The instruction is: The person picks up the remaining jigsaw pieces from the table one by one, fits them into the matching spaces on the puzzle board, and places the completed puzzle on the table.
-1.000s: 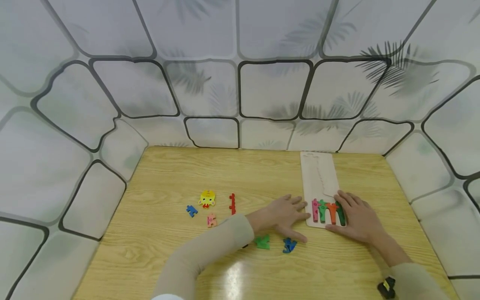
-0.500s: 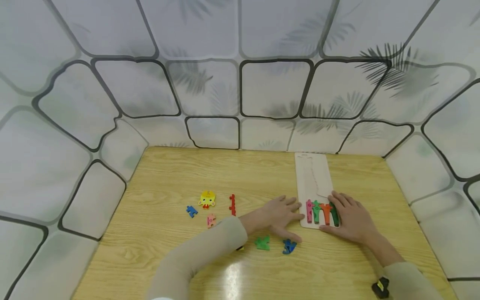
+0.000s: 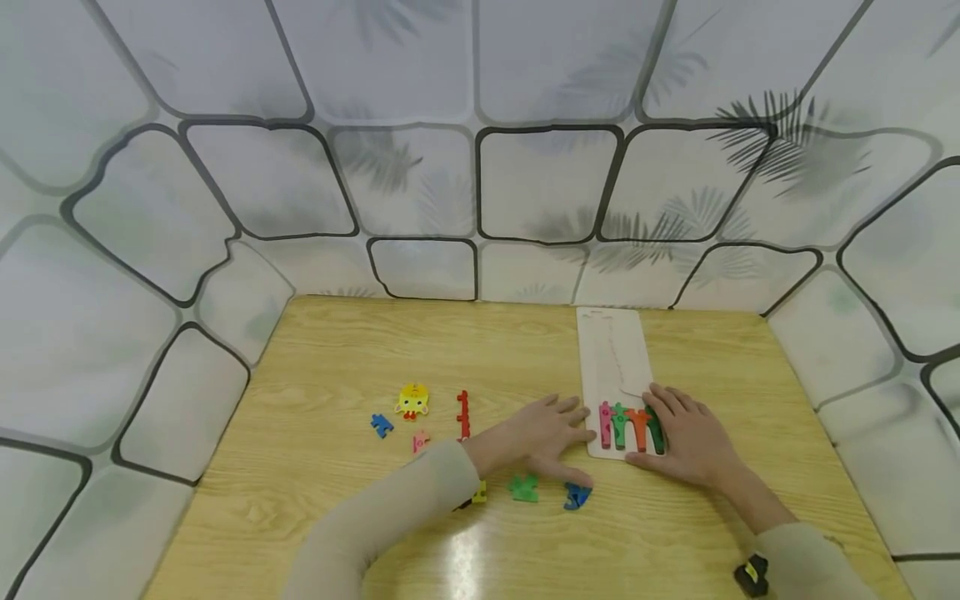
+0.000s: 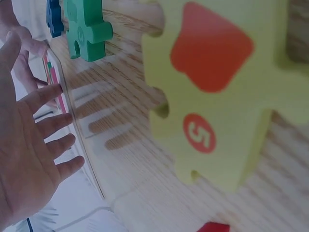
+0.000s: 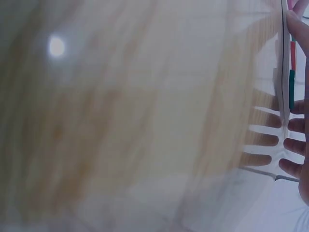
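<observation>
A white puzzle board [image 3: 609, 350] lies flat between my two hands. Its near end holds a pink piece [image 3: 605, 426], a green piece [image 3: 619, 427], an orange piece [image 3: 639, 428] and a dark green piece [image 3: 656, 432]. My left hand [image 3: 546, 435] is at the board's left edge, fingers spread; the left wrist view shows its fingertips [image 4: 65, 118] along that edge. From the right, my right hand [image 3: 692, 440] rests against the board, its fingers extended along the right side and its thumb at the near corner.
Loose pieces on the wooden table: a yellow giraffe head [image 3: 412, 401], a blue piece [image 3: 382, 426], a pink piece [image 3: 421, 441], a red piece [image 3: 463, 412], a green piece [image 3: 524, 488], a blue piece [image 3: 577, 496], and a yellow piece marked 5 [image 4: 217, 96], partly under the left sleeve.
The board has slid left across the table, with both hands moving along at its sides. More of the yellow piece shows beside the left sleeve. The other loose pieces stay put.
</observation>
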